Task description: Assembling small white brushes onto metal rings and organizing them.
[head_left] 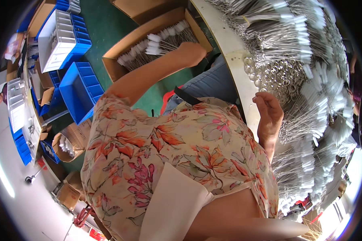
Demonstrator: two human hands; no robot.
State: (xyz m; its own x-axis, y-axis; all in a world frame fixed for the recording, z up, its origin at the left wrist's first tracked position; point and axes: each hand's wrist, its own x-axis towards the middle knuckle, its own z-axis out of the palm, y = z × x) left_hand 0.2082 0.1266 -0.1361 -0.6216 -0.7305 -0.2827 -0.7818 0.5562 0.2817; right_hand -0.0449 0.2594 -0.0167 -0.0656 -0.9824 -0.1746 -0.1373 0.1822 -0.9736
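At the end of my outstretched left arm, my left hand [192,54] is closed over the cardboard box [112,66]. A bundle of thin wire brushes with white heads [153,45] runs out from under it; the fingertips are hidden. More white-headed wire brushes [136,52] lie in rows inside this box. My right hand [268,114] is beside the table edge, its fingers curled together. Whether anything small is between them does not show. Closest to it, on the table, lies a heap of metal wire loops [275,76], with piled bundles of white-headed brushes [305,120] beyond.
A pale table [235,48] runs along my right, its edge close to my body. To the left stand a blue bin [79,92], stacked white and blue trays [60,40] and a cardboard carton [74,140]. Green floor [100,24] shows around the box.
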